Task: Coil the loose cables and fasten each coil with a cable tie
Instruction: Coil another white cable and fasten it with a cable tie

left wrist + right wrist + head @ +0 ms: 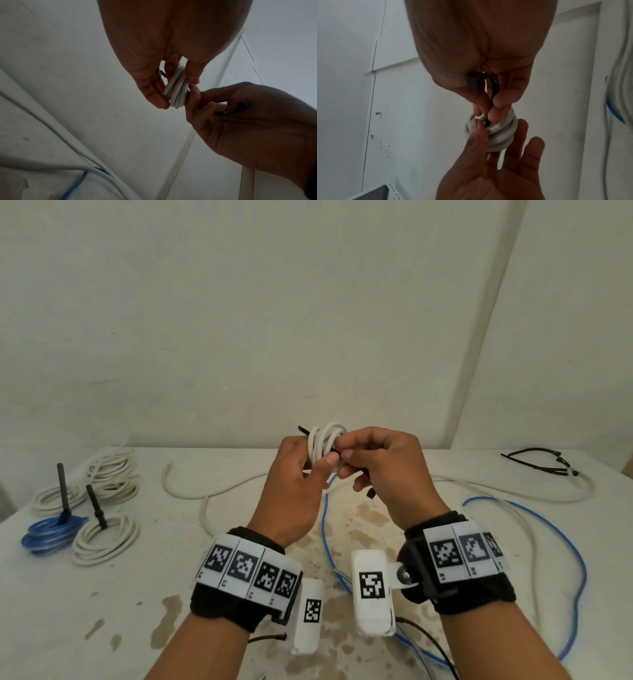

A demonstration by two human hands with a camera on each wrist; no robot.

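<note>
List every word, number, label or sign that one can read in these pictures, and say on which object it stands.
No readable words, brands or numbers.
Left wristband: black-and-white square code markers, no text; small marks under them too small to read.
Right wristband: the same kind of markers.
White camera housings: one code marker each, no letters.
Wrist views: no text.

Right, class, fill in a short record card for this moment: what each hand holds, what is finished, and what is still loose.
left hand: holds white coil
right hand: pinches black cable tie through the coil
finished coils: tied, far left of table
loose blue cable: uncoiled, on table
loose white cable: uncoiled, on table
spare ties: far right
</note>
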